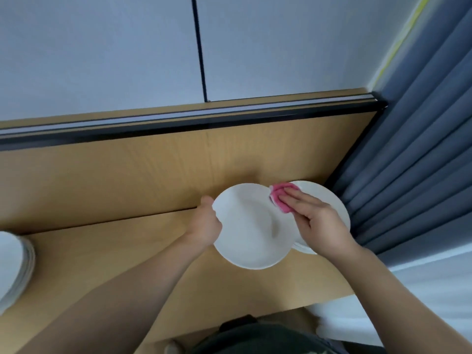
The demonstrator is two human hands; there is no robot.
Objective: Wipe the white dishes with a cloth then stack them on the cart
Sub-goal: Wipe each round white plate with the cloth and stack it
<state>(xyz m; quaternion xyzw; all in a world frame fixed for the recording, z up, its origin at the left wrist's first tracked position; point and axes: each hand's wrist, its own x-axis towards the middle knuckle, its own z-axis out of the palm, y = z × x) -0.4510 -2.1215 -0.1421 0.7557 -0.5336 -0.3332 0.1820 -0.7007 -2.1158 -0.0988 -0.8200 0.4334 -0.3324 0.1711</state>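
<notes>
A pale panelled wall (102,47) fills the upper part of the view, split by one dark vertical seam. Below it runs the wooden table (102,251), whose upright back board is capped by a dark rail. Blue-grey curtain (421,149) folds hang down the right side, just beside the table's right end.

At the far left edge of the table sits a stack of white dishes (15,264), only partly in view and well apart from the hands. A second stack of white plates (329,198) rests on the table near the curtain, largely hidden by the right hand.

In front of that second stack is a single white plate (250,231), tilted and lifted off the table. The left hand (204,221) grasps it by the left rim, thumb over the edge and fingers curled behind. The right hand (316,218) lies with fingers straight and flat, pressing down on a folded pink cloth (279,194) at the held plate's upper right rim. The picture is soft there, so the cloth seems to touch that rim, though it may lie against the stack behind.

At the bottom edge, dark clothing (255,338) of the person shows.
</notes>
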